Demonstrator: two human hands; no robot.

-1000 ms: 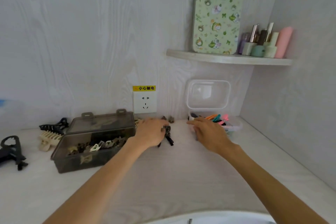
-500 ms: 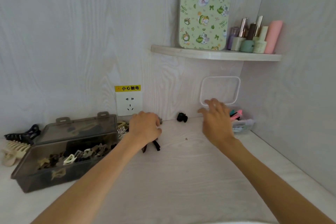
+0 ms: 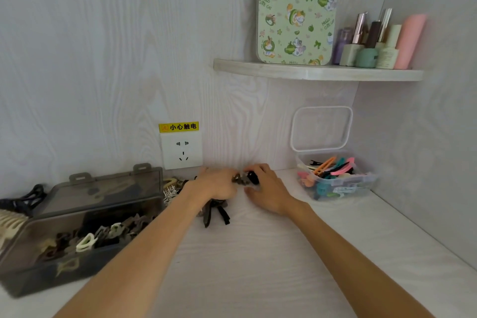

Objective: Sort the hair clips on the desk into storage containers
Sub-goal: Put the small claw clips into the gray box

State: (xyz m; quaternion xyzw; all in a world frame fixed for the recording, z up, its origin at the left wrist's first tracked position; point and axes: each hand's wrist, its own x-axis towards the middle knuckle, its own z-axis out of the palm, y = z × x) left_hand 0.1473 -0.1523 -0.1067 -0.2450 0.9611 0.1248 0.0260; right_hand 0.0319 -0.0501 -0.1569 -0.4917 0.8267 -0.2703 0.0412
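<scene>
both hands are meeting at the far side of the desk point(image 3: 271, 266), just below the wall socket point(image 3: 182, 150). the left hand point(image 3: 219, 186) is curling its fingers round a bunch of dark clips point(image 3: 215, 210), whose long ends are poking out beneath the palm onto the desk. the right hand point(image 3: 268, 191) is pinching a small black clip point(image 3: 253, 177) between thumb and forefinger, right beside a brownish clip point(image 3: 238, 178) sitting at the left hand's fingertips. over on the left, the smoky grey box point(image 3: 77, 227) is lying open, with brown, beige and cream clips inside. on the right, the clear box point(image 3: 335, 181) is standing open too, with its lid up against the wall and pink, orange and teal clips piled inside. loose clips are lying between the grey box and the left wrist. up on the shelf point(image 3: 317, 72), small bottles are standing next to a green patterned board.
</scene>
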